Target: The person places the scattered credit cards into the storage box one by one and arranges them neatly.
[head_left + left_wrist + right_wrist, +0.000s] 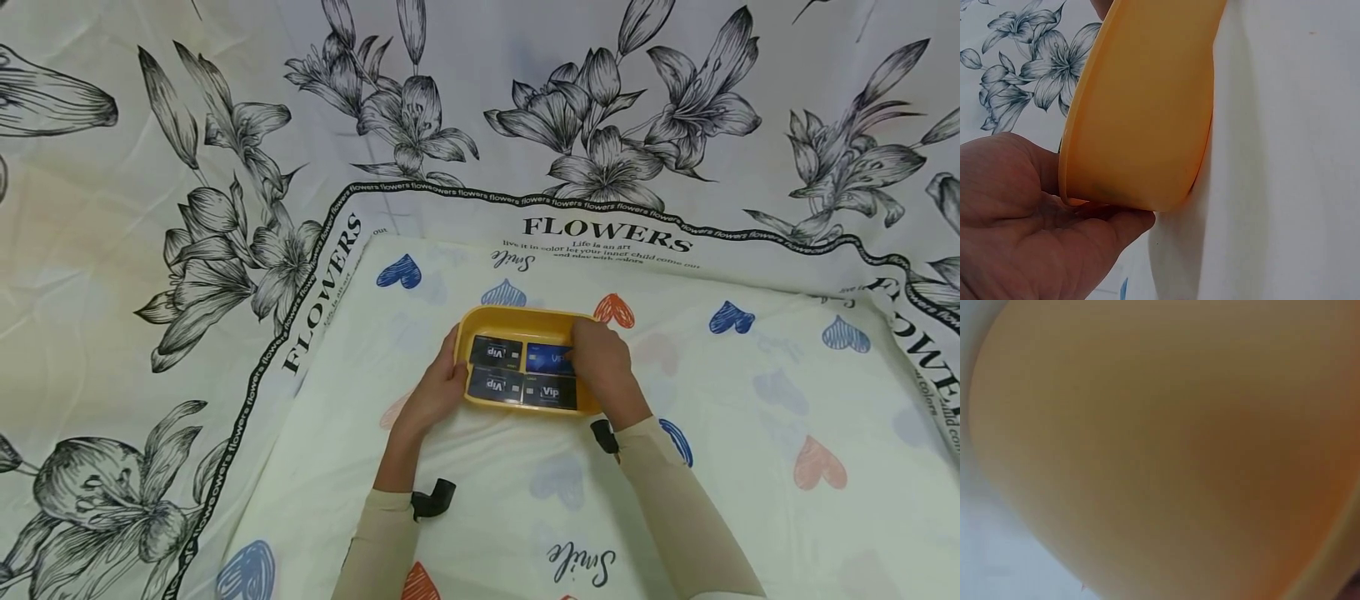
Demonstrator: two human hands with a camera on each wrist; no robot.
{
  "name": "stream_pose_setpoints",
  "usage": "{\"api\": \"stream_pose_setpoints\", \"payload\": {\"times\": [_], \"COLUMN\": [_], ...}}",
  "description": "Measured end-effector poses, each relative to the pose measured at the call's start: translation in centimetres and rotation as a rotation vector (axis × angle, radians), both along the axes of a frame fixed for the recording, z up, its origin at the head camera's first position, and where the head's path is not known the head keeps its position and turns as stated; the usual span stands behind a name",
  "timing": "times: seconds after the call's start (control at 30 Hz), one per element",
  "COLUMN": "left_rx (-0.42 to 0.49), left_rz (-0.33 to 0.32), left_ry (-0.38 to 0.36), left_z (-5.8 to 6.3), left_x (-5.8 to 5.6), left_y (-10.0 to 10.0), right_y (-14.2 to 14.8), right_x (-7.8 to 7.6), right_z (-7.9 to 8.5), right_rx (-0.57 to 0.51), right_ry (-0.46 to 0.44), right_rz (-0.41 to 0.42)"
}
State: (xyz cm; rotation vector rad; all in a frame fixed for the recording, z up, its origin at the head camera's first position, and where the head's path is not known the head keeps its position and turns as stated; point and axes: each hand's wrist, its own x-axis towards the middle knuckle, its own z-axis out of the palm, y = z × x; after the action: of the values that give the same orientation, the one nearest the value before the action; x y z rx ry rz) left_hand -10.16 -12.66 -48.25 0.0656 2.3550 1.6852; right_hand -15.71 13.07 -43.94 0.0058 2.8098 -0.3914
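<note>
A shallow yellow plastic box [528, 312] with rounded corners lies on the cloth in the head view. Inside, several bank-style cards marked "VIP" lie in two rows: black cards [495, 383] and one blue card [546, 358] at the upper right. My left hand [441, 379] grips the box's left end by its wall, as the left wrist view also shows. Reaching over the right end, my right hand [606, 367] has its fingers down inside the box at the blue card, covering that card's right edge. I cannot tell whether those fingers pinch it. The right wrist view is filled by the blurred yellow wall.
Under the box spreads a pale cloth [495, 500] printed with hearts. Behind and to the left hangs a white floral sheet [450, 100] with a black lettered border. Each wrist carries a black camera mount [435, 498].
</note>
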Motion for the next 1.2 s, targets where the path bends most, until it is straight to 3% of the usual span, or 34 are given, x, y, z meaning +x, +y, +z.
{"api": "stream_pose_setpoints", "payload": {"times": [0.23,0.53,0.67,0.93,1.07,1.2], "left_rx": [-0.003,0.000,-0.004,-0.039,-0.042,-0.033], "left_rz": [0.001,-0.006,-0.005,0.017,0.022,0.022], "left_ry": [-0.006,0.013,0.015,-0.003,-0.011,-0.014], "left_z": [0.2,0.5,0.6,0.7,0.4,0.0], "left_x": [-0.1,-0.1,-0.1,-0.2,-0.2,0.0], "left_y": [0.2,0.2,0.2,0.2,0.3,0.4], "right_y": [0.4,1.0,1.5,2.8,3.3,3.9], "right_x": [0.7,1.8,2.7,5.1,6.8,8.4], "right_z": [0.6,2.2,2.5,2.7,3.0,3.1], "right_rx": [-0.013,-0.164,-0.243,-0.418,-0.522,-0.559], "right_ry": [0.058,0.020,0.047,0.157,0.170,0.199], "right_rz": [-0.001,-0.028,-0.019,0.068,0.033,-0.011]}}
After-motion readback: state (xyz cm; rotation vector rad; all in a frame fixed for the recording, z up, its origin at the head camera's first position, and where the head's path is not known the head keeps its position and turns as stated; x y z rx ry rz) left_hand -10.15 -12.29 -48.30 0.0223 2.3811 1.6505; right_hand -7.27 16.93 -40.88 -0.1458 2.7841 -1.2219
